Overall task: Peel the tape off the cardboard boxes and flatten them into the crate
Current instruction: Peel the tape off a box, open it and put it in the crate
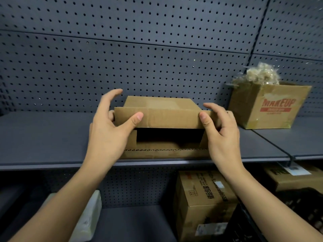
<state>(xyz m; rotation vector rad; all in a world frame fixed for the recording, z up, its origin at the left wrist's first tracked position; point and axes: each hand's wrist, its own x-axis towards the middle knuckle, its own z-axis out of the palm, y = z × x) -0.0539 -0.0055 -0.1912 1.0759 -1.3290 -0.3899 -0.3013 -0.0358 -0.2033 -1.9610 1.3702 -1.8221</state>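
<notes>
Prob. flatten step, mid-frame: left grip (108, 131) & right grip (223, 137) pinch front flap (167, 117) of box (157, 102). Next: press walls flat.

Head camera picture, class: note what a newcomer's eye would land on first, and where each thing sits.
First, the open cardboard box in the middle, gripped by the left hand at its left end and the right hand at its right, thumbs on the front flap. Next, the MAKEUP box at the right of the same grey shelf, a crumpled wad sticking out of its top.
</notes>
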